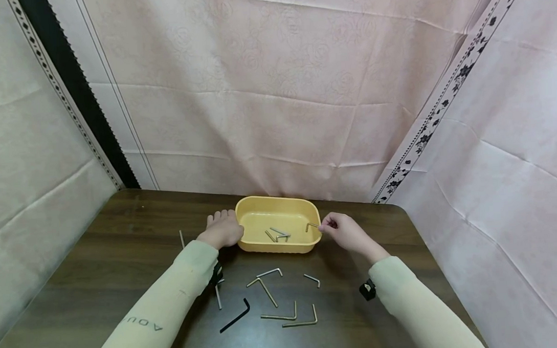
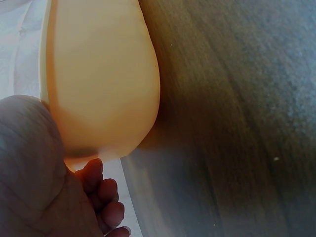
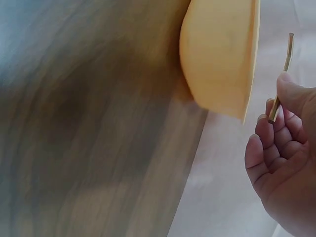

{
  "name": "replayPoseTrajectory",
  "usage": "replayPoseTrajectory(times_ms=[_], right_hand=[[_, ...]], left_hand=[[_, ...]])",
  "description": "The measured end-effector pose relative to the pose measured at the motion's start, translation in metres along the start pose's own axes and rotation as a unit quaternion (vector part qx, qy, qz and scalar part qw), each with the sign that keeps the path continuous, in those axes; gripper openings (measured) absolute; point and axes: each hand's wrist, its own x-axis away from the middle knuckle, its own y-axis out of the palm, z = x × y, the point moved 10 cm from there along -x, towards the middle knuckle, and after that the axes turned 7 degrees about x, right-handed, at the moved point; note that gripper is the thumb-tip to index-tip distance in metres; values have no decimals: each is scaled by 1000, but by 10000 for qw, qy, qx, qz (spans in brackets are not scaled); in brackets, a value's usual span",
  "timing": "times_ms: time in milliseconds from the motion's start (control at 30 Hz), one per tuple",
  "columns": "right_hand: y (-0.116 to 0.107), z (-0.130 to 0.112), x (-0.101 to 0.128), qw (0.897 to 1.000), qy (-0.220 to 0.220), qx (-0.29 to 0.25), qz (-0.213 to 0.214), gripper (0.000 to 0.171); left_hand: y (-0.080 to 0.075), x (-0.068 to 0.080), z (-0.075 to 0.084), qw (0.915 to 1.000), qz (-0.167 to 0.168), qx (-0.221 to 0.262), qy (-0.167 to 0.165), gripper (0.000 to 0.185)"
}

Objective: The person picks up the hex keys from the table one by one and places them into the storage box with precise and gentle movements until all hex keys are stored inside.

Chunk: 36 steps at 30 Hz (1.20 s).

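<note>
A yellow plastic basin (image 1: 281,247) stands near the table's far edge, with several hex keys (image 1: 280,237) lying inside it. My left hand (image 1: 222,229) grips the basin's left end; in the left wrist view its thumb side lies at the rim and the fingertips (image 2: 94,173) curl against the outside. Between thumb and fingers, my right hand (image 1: 342,230) pinches a brass-coloured hex key (image 3: 282,89). Its bent end hangs over the inside of the basin at the right rim. In the right wrist view the remaining fingers are loosely curled.
In front of the basin lie several metallic hex keys (image 1: 279,317) and a black hex key (image 1: 235,317). Another key (image 1: 181,239) sits left of my left hand, and one (image 1: 218,296) is beside my left sleeve. Pale curtains (image 1: 294,91) hang behind the dark wooden table (image 1: 124,241).
</note>
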Motion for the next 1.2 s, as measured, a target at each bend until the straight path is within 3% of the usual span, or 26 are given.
replayPoseTrajectory(times_ms=[600, 833, 1200], right_hand=[[34, -51, -42, 9998, -182, -109, 14, 18], [58, -56, -58, 9996, -149, -119, -210, 19], [77, -57, -65, 9989, -21, 86, -452, 21]], left_hand=[[-1, 1, 1, 9999, -22, 41, 105, 54], [0, 1, 0, 9999, -26, 63, 74, 53], [-1, 3, 1, 9999, -108, 112, 52, 56]])
